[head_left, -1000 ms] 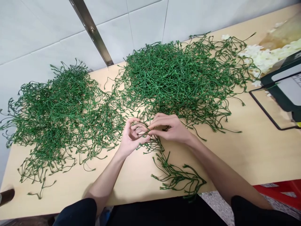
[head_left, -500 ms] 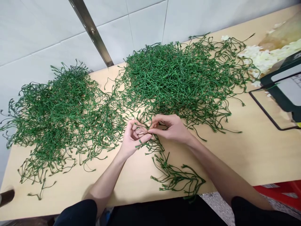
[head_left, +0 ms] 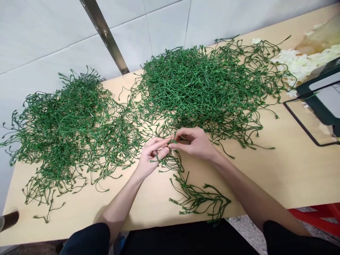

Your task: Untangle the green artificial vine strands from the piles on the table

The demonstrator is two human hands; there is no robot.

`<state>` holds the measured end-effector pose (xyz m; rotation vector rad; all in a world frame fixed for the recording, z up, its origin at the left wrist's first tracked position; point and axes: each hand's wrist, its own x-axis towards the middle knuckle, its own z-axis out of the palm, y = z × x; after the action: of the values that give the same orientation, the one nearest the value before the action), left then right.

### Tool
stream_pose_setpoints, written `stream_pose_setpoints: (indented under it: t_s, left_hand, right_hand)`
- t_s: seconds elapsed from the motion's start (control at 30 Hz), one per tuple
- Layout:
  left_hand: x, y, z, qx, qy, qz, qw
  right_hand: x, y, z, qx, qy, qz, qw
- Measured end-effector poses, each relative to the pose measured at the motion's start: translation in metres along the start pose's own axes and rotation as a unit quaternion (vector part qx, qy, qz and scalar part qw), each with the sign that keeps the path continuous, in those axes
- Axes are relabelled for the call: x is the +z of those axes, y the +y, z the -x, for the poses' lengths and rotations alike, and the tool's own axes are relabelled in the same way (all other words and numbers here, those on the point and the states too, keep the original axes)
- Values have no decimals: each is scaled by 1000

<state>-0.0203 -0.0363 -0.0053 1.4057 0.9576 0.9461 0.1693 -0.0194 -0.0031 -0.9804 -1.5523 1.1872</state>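
Both hands meet over the middle of the table, pinching thin green plastic flower stems between fingertips. My left hand (head_left: 152,157) is closed, thumb and fingers on a stem whose tip sticks out beneath the thumb. My right hand (head_left: 195,143) pinches the stem's other part with thumb and index finger; the exact joint is hidden by the fingers. Below them, a joined branch of green stems (head_left: 202,198) trails toward the table's front edge. Behind the hands lies a large tangled pile of green stems (head_left: 191,85). A second pile of stems (head_left: 63,131) spreads at the left.
White artificial blossoms (head_left: 292,60) lie at the far right, beside a dark green and white case-like object (head_left: 324,95) with a black wire frame (head_left: 300,124). A metal strip (head_left: 106,33) runs down the tiled wall. Something red (head_left: 316,216) stands below the table at right.
My left fingers have straightened and drawn in against the right fingertips, around the stem. The right hand has barely moved. The view has shifted slightly.
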Motion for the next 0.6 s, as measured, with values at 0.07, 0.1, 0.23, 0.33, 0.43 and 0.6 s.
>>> stream_pose_setpoints:
  t_s: [0.07, 0.1, 0.23, 0.33, 0.43, 0.6]
  left_hand:
    - [1, 0, 0, 1, -12, 2, 1000]
    - [2, 0, 0, -2, -16, 11, 1000]
    - [5, -5, 1, -39, -17, 105, 994]
    - [5, -8, 2, -54, -21, 124, 991]
    - [5, -7, 1, -40, -30, 54, 997]
    - [3, 2, -2, -19, -45, -50, 998]
  right_hand:
    - [0, 0, 1, 20, 9, -27, 999]
    - [0, 0, 1, 26, 15, -38, 999]
    - [0, -1, 1, 34, 30, -46, 998]
    - [0, -2, 0, 19, 14, -45, 999]
    - [0, -3, 0, -1, -10, -30, 999]
    - [2, 1, 1, 9, -3, -45, 999]
